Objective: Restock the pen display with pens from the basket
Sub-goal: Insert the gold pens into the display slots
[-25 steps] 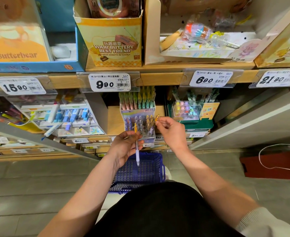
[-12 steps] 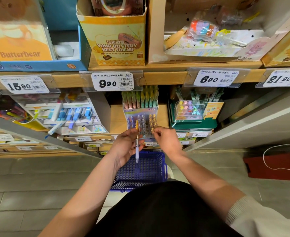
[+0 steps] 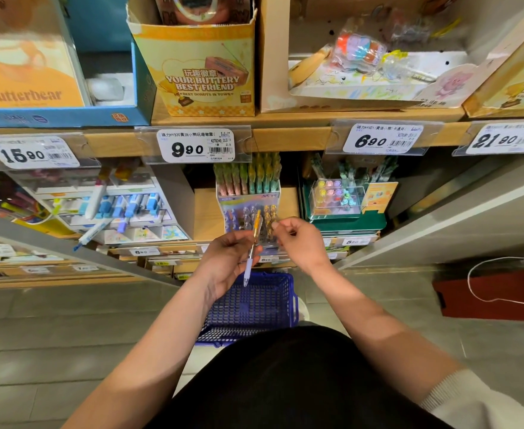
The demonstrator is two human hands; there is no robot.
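Pen (image 3: 252, 247) sits pinched tip-down in left hand (image 3: 225, 263) at frame centre, above basket (image 3: 294, 300) and just below pen display (image 3: 248, 205), likely staged for slotting; right hand (image 3: 302, 241) curled at display, contents unclear.

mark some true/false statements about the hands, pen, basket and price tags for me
1. The left hand holds a pen. True.
2. The blue basket sits on the top shelf. False: it is low down, below both hands.
3. The price tag above the pen display reads 21.90. False: it reads 9.90.
4. The right hand is up in front of the pen display. True.
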